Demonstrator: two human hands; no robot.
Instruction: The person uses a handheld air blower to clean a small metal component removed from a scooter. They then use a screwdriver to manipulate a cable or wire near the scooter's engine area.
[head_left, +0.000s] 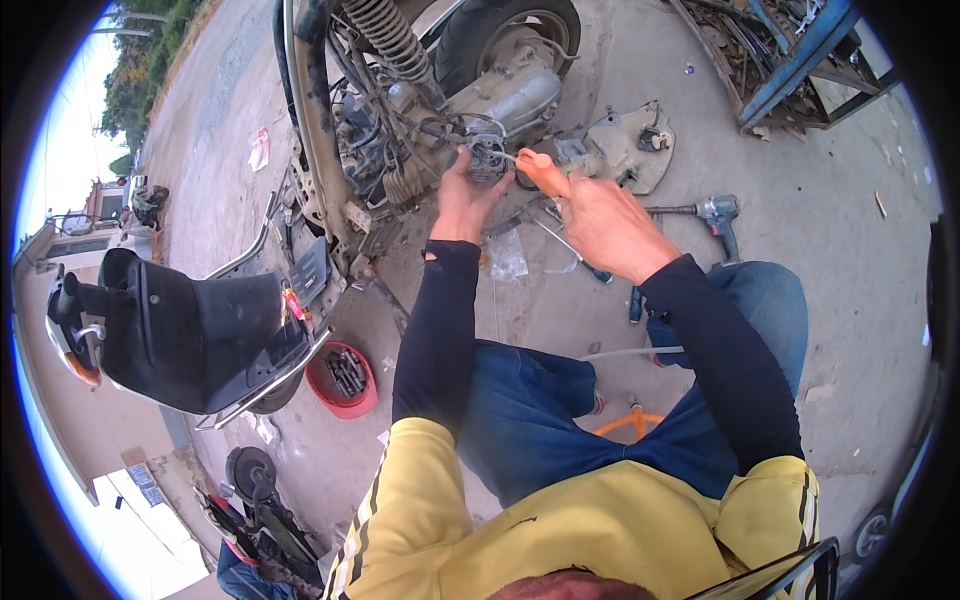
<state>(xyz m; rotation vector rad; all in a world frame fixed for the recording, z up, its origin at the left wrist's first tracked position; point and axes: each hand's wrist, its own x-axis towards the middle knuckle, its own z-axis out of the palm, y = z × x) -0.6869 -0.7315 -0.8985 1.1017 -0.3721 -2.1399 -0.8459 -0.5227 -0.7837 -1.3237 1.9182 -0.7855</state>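
Observation:
My left hand is closed around a small grey metal part that looks like a carburetor, close beside the scooter engine. Whether the part is still joined to the engine I cannot tell. In my right hand is an orange blow gun, its thin nozzle pointing left at the metal part. Most of its grip is hidden by my fingers. Above both hands lie the silver engine casing and the rear wheel.
A cordless impact wrench and a removed cover lie to the right. A clear plastic bag is below my hands. Left are a red bowl of metal parts and a black scooter body. A blue metal rack stands far right.

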